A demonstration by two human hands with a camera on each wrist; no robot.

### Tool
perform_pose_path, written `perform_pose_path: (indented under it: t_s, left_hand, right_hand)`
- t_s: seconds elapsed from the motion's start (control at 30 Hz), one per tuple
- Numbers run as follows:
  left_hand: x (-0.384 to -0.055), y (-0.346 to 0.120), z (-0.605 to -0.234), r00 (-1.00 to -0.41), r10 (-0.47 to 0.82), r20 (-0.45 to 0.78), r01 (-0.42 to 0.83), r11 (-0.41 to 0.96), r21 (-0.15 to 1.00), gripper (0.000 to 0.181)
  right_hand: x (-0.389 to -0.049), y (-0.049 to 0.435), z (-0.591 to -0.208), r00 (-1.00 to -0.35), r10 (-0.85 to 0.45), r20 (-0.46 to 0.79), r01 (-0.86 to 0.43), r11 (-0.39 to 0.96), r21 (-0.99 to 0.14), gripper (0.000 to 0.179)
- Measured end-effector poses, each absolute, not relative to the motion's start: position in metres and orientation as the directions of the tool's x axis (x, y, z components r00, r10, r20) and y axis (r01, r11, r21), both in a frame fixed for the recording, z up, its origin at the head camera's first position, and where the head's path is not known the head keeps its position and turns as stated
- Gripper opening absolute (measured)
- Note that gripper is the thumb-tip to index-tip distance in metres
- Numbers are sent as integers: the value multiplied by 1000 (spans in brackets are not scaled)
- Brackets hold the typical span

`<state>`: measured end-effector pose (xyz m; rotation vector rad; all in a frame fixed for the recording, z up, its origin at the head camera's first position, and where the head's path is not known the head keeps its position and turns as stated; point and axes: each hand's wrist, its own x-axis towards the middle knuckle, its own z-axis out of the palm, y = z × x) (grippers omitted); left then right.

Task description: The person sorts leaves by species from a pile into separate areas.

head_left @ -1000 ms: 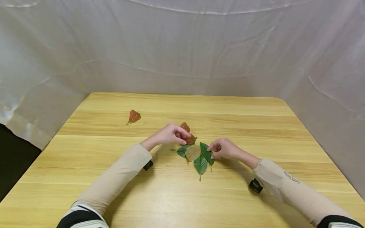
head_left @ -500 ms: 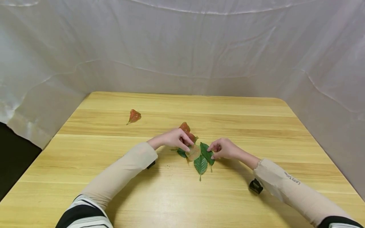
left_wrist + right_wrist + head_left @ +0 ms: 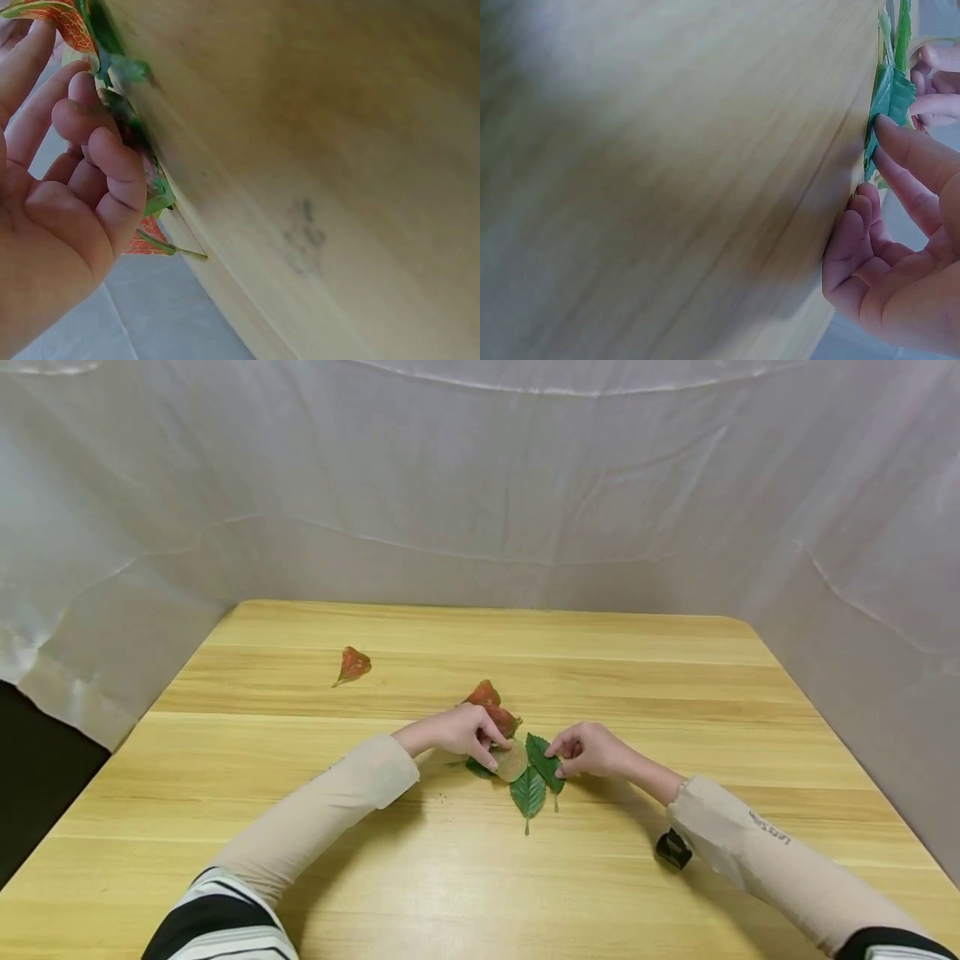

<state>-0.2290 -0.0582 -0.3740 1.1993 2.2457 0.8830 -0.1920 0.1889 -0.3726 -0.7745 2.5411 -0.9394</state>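
Observation:
My left hand (image 3: 463, 731) pinches the left edge of a round, pale orange-brown leaf (image 3: 513, 762) between thumb and index finger, in the middle of the wooden table. In the left wrist view, an orange leaf with yellow veins (image 3: 69, 24) shows at those fingertips. Thumb and index finger of my right hand (image 3: 596, 752) pinch a dark green serrated leaf (image 3: 540, 752) just to the right. A second green leaf (image 3: 528, 792) points toward me, its stem at the front. Partly hidden under my left hand lies a third green leaf (image 3: 478, 768).
Red leaves (image 3: 501, 718) lie just beyond my left hand. Alone at the far left is another red leaf (image 3: 352, 665). The wooden table (image 3: 465, 893) ends at a pale cloth curtain (image 3: 480, 485) behind. A black wrist device (image 3: 673, 849) hangs below my right sleeve.
My left hand has moved right and toward me, from beside the red leaves onto the round leaf, and now pinches its edge. The right hand has stayed on its green leaf.

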Motion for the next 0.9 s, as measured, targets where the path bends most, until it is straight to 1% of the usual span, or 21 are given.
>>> perform_pose_path:
  t_s: [0.27,0.5,0.73,0.9]
  left_hand:
    - [-225,-55,-375,-534,837,-122,563,459,687,37]
    - [-225,-53,-374,-539,821,-187,519,499,694,37]
    - [-227,-53,-375,-522,830,-195,512,488,707,37]
    - [-225,-54,-374,-528,826,-199,514,498,698,38]
  right_hand:
    - [-192,189,-372,-810,-574,-122,-351,641,-682,21]
    - [-194,190,-375,-805,-584,-105,-367,629,-685,21]
    - [-193,192,-373,-798,-592,-108,-361,614,-702,21]
    - [-194,191,-373,-801,-587,-119,-347,617,-706,24]
